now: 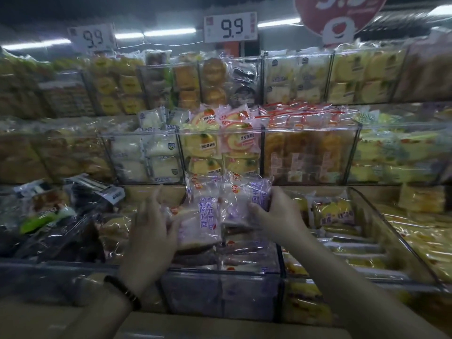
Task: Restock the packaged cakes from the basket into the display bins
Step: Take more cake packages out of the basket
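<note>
Left hand [151,231] grips purple-print cake pack [199,216], right hand [276,216] pinches second pack [244,204]; we hold both upright, side by side, above clear display bin [220,287], likely to match rows beneath.

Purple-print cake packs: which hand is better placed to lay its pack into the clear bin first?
Probably left: the left hand holds the lower pack just above the stack in the clear bin; the right hand grips the upper pack, farther from it.
</note>
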{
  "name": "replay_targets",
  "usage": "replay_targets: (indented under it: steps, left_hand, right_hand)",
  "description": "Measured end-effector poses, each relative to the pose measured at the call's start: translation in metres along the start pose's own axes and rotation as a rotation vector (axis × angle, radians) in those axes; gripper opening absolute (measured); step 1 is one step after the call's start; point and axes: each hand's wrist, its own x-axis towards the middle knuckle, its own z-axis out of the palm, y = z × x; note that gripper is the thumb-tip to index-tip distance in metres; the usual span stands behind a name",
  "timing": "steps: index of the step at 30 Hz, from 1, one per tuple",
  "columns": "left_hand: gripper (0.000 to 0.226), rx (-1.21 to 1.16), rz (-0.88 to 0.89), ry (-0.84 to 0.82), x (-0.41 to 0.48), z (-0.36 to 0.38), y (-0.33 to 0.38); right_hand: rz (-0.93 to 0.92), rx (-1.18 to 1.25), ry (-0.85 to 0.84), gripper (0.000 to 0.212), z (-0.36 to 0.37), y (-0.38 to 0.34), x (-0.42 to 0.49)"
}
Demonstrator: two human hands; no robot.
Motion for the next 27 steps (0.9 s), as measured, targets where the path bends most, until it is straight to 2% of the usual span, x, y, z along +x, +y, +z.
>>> replay_targets:
  steps: [3,4,7,8,13,18,21,23,27]
  left_hand:
    - [0.039,0.106,0.180,-0.021,-0.006,-0.006,0.001]
    - [0.044,0.115,0.178,-0.074,-0.009,-0.008,0.000]
    - [0.085,0.124,0.097,-0.206,-0.014,-0.014,-0.005]
    - [0.092,0.135,0.089,-0.226,-0.015,-0.014,-0.008]
    - [0.077,0.161,0.074,-0.279,-0.012,-0.015,-0.006]
    - [0.091,0.200,0.125,-0.156,-0.016,-0.009,0.004]
    - [0.078,0.254,0.145,-0.061,-0.021,-0.009,0.021]
    - [0.063,0.210,0.181,-0.006,-0.023,-0.008,0.034]
    - [0.033,0.046,0.328,0.016,-0.031,-0.003,0.079]
  right_hand:
    - [-0.026,-0.067,0.059,0.024,0.001,0.004,0.005]
    - [-0.012,-0.075,0.059,0.026,-0.001,0.005,0.007]
    - [0.023,-0.131,0.013,0.039,-0.007,0.006,0.013]
    - [0.020,-0.164,-0.004,0.039,-0.009,0.004,0.013]
    - [0.038,-0.133,-0.169,0.020,-0.014,0.003,0.022]
    - [0.034,-0.114,-0.158,0.024,-0.016,0.002,0.015]
    - [0.036,-0.095,-0.128,0.033,-0.019,0.001,0.010]
    - [0.043,-0.070,-0.101,0.042,-0.024,0.001,0.006]
    - [0.052,-0.029,-0.078,0.037,-0.040,0.005,-0.003]
